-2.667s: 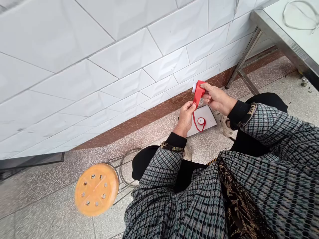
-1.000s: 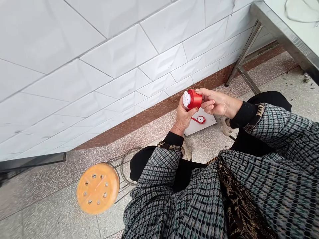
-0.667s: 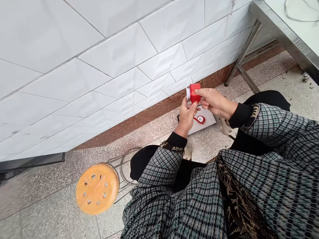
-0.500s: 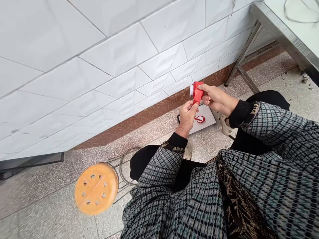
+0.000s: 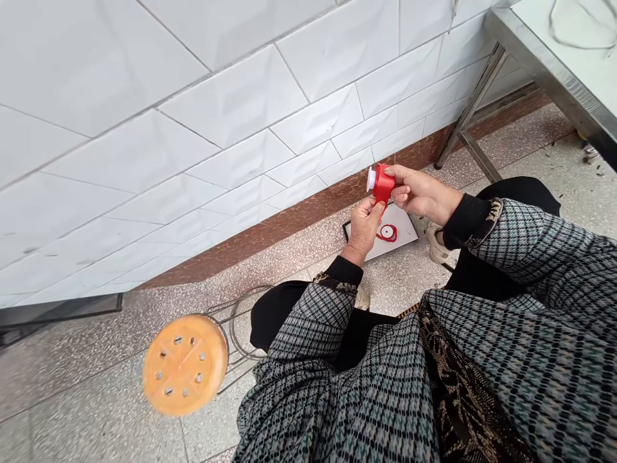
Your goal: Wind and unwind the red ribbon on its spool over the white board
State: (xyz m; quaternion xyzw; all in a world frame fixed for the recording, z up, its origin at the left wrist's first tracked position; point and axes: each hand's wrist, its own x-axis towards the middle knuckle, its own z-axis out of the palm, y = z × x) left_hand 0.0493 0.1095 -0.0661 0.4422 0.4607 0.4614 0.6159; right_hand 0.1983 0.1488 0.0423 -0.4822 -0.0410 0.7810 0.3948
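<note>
both forearms reach forward from the body, elbows bent and wrists close together, above a flat white rectangular panel with a dark edge (image 5: 402, 241) on the floor. the left hand (image 5: 364, 226) is held over the panel's left part, its back turned partly up; thumb and forefinger are pinched narrow on a strip hanging from a glossy red ribbon roll on a white plastic spool (image 5: 384, 184). the other left fingers are folded, partly hidden. the right hand (image 5: 418, 190) comes in from the panel's right, its thumb laid along the roll's near end and its forefinger side gripping it; the remaining fingers curl loosely inward. so the roll sits above the panel's far side, between the hands, its white flange pointing left.

on the panel lies a small white disc ringed by a thin red band (image 5: 387, 233). left of the panel, well apart, is a round orange stool seat with a ring of holes (image 5: 186, 364); beyond the panel rises a white tiled wall (image 5: 236, 96), and to its far right stands a metal-framed table with a pale top (image 5: 569, 64).
</note>
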